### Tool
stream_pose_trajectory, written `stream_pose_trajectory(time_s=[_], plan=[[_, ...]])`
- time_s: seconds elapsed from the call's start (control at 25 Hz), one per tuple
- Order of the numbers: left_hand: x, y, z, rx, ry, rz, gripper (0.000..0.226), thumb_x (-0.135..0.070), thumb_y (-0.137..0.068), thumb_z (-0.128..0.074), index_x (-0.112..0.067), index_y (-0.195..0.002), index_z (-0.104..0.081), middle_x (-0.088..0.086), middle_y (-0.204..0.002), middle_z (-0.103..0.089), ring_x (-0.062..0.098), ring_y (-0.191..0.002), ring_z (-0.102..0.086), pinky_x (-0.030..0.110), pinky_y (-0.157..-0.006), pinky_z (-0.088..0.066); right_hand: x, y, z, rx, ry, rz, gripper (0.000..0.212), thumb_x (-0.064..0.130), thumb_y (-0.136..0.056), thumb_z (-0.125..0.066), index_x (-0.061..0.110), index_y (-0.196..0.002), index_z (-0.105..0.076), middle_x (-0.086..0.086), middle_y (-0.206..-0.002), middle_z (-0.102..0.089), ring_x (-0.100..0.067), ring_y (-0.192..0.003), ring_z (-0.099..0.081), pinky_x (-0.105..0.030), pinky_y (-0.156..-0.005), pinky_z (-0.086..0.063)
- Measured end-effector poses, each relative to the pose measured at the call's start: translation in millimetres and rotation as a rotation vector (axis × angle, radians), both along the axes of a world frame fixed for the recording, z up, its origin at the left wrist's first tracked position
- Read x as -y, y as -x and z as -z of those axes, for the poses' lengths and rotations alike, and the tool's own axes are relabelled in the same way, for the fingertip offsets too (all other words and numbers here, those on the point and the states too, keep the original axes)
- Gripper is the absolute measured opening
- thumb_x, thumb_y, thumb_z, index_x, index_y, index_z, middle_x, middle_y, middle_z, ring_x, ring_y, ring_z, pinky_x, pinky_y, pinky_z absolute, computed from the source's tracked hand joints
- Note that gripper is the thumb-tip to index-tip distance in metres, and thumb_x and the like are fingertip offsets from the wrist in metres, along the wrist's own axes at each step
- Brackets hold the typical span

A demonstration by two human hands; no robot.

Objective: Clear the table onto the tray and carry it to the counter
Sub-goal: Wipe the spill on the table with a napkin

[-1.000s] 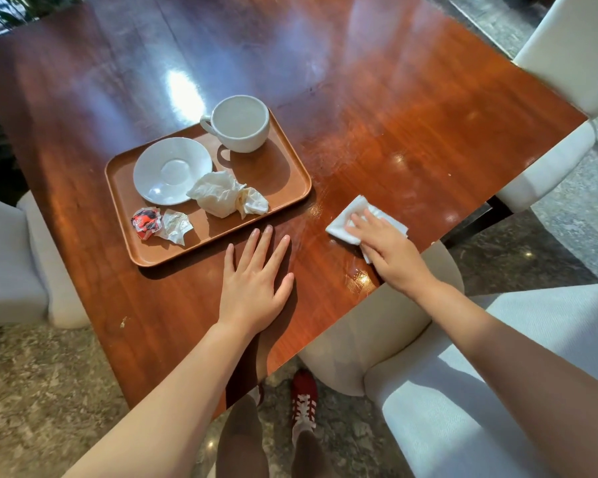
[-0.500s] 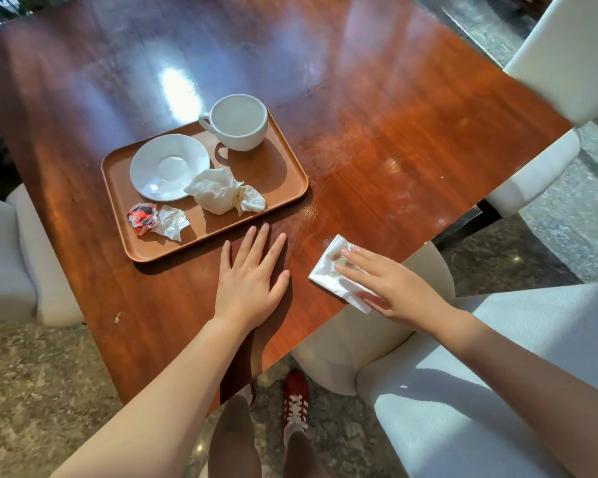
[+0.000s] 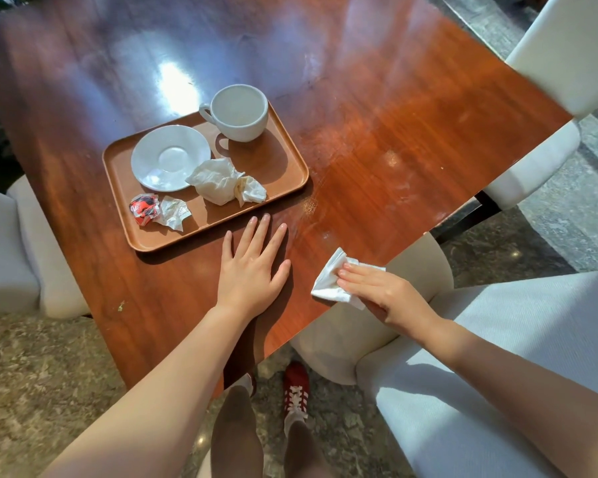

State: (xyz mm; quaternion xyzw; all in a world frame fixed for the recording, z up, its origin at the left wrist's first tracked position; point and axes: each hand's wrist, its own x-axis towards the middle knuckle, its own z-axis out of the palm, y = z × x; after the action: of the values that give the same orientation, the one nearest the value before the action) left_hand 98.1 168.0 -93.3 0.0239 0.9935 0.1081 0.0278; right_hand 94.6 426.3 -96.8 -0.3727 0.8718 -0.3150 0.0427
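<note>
A brown tray (image 3: 283, 146) lies on the glossy wooden table (image 3: 394, 139). It holds a white cup (image 3: 239, 112), a white saucer (image 3: 170, 157), crumpled napkins (image 3: 221, 181) and a red-and-white wrapper (image 3: 145, 208). My left hand (image 3: 252, 270) rests flat on the table just in front of the tray, fingers spread, holding nothing. My right hand (image 3: 380, 291) presses a folded white napkin (image 3: 328, 281) against the table at its near right edge.
White upholstered chairs stand at the right (image 3: 567, 63), the near right (image 3: 497, 339) and the left (image 3: 14, 253). A small crumb (image 3: 121, 306) lies near the table's left front edge. My legs and red shoes (image 3: 296, 388) show below on the stone floor.
My right hand has slid the white napkin along the table toward me and leftward, to the near edge. My left hand has stayed flat in place.
</note>
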Motion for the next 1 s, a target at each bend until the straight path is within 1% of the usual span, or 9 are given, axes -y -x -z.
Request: stream_pose_trajectory(time_s=[0.08,0.16,0.28,0.36,0.44,0.6,0.68,0.88,1.0], plan=[[0,0,0,-0.006,-0.001,0.001,0.058,-0.05,-0.091,-0.028,-0.034,-0.146,-0.017,0.0,-0.158,-0.012,0.016,-0.145,-0.001,0.05,-0.116,-0.002,-2,-10,-3,-0.003,0.026,-0.036,0.033,0.019,-0.098,-0.041,0.002,-0.111,-0.066,-0.012,-0.121,-0.063,-0.021,-0.118,-0.055,-0.031,-0.106,-0.04],[1,0,0,-0.007,0.001,0.003,0.058,-0.05,-0.091,-0.027,-0.034,-0.146,-0.016,0.0,-0.158,-0.011,0.016,-0.145,-0.001,0.05,-0.116,-0.002,-7,-21,-8,-0.029,0.004,-0.093,0.04,0.024,-0.1,-0.035,0.003,-0.11,-0.067,-0.013,-0.12,-0.065,-0.021,-0.116,-0.057,-0.03,-0.103,-0.042],[2,0,-1,0.014,0.002,0.013,0.058,-0.051,-0.091,-0.024,-0.034,-0.146,-0.014,-0.001,-0.158,-0.009,0.015,-0.145,0.001,0.049,-0.116,0.0,-12,-31,-16,-0.063,-0.046,-0.158,0.038,0.023,-0.1,-0.035,0.007,-0.115,-0.065,-0.009,-0.123,-0.064,-0.02,-0.119,-0.056,-0.03,-0.1,-0.046],[3,0,-1,0.025,-0.002,0.022,0.059,-0.052,-0.091,-0.022,-0.034,-0.147,-0.013,-0.001,-0.159,-0.008,0.015,-0.145,0.002,0.049,-0.116,0.0,-4,-30,-21,-0.085,0.007,-0.097,0.035,0.02,-0.1,-0.038,0.005,-0.114,-0.065,-0.011,-0.124,-0.063,-0.023,-0.119,-0.056,-0.035,-0.098,-0.048],[5,-3,-2,0.028,-0.006,0.03,0.06,-0.052,-0.09,-0.02,-0.033,-0.147,-0.013,0.0,-0.159,-0.008,0.015,-0.145,0.003,0.048,-0.116,-0.001,12,-19,-30,-0.104,0.075,-0.012,0.035,0.02,-0.1,-0.039,0.0,-0.114,-0.064,-0.016,-0.123,-0.062,-0.028,-0.119,-0.056,-0.036,-0.101,-0.045],[17,-16,-3,0.034,-0.001,0.048,0.062,-0.053,-0.089,-0.019,-0.033,-0.146,-0.007,-0.001,-0.158,-0.007,0.013,-0.143,0.006,0.043,-0.115,0.002,59,29,-54,-0.129,0.122,0.136,0.034,0.01,-0.09,-0.045,0.0,-0.119,-0.06,-0.016,-0.127,-0.06,-0.024,-0.124,-0.05,-0.028,-0.108,-0.036],[22,-20,-3,0.018,0.015,0.049,0.062,-0.053,-0.089,-0.024,-0.032,-0.146,-0.012,-0.001,-0.157,-0.012,0.015,-0.143,0.002,0.041,-0.114,0.003,85,59,-62,-0.115,0.14,0.227,0.036,0.008,-0.088,-0.044,0.002,-0.12,-0.06,-0.015,-0.127,-0.06,-0.024,-0.124,-0.05,-0.026,-0.107,-0.034],[28,-19,-4,0.011,0.03,0.06,0.061,-0.052,-0.088,-0.033,-0.032,-0.145,-0.024,0.001,-0.155,-0.023,0.017,-0.143,-0.011,0.042,-0.112,-0.004,135,126,-62,-0.058,0.107,0.394,0.039,-0.004,-0.081,-0.05,0.003,-0.118,-0.062,-0.014,-0.125,-0.062,-0.025,-0.123,-0.053,-0.033,-0.106,-0.036],[27,-21,-4,0.0,0.022,0.058,0.061,-0.052,-0.087,-0.036,-0.032,-0.144,-0.027,0.001,-0.154,-0.026,0.018,-0.143,-0.015,0.042,-0.112,-0.007,152,149,-55,0.022,0.027,0.432,0.037,-0.003,-0.085,-0.052,0.007,-0.119,-0.061,-0.012,-0.128,-0.061,-0.023,-0.126,-0.05,-0.035,-0.108,-0.037]])
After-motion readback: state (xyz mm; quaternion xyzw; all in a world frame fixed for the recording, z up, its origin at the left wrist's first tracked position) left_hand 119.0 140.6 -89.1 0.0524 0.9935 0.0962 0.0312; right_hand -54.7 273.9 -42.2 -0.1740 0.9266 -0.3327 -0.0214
